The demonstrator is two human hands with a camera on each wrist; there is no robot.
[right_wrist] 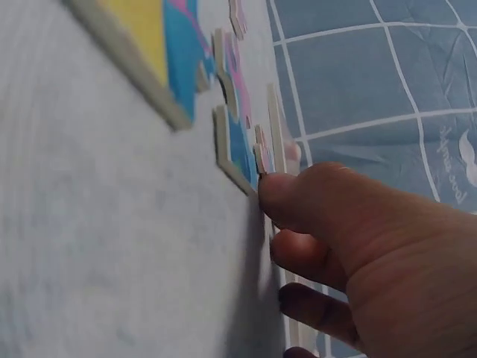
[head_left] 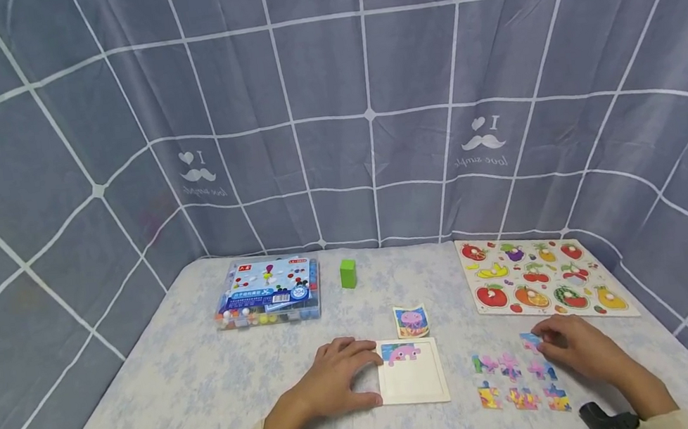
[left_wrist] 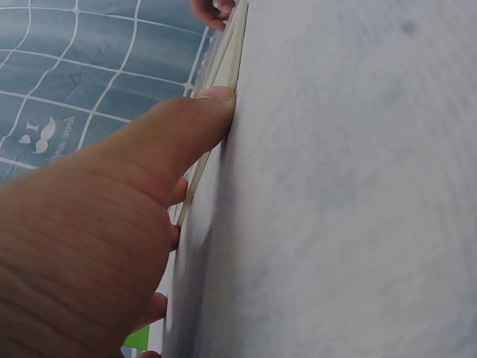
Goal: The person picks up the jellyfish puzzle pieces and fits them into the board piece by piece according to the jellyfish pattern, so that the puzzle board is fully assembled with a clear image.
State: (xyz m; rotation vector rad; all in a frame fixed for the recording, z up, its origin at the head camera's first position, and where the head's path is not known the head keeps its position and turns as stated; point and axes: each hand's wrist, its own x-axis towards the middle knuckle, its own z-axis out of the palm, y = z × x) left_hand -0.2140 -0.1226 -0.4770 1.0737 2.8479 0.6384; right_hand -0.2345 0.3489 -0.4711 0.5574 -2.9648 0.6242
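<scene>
A checked curtain (head_left: 327, 68) hangs behind a pale table (head_left: 149, 406). Midway between its side edges lies a puzzle tray (head_left: 411, 384); the left hand (head_left: 337, 379), fingers relaxed, touches the tray's left edge. The right hand (head_left: 581, 347) appears to pinch a puzzle piece (head_left: 529, 340), partly hidden, beside loose pieces (head_left: 510, 365). Farther back: picture card (head_left: 411, 321), green block (head_left: 348, 273), plastic box (head_left: 270, 290) near the back-left corner, fruit board (head_left: 545, 276) near the right edge.

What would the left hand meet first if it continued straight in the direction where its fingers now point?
Probably the pale puzzle tray; the left hand appears to touch its edge. Loose puzzle pieces lie farther that way.
</scene>
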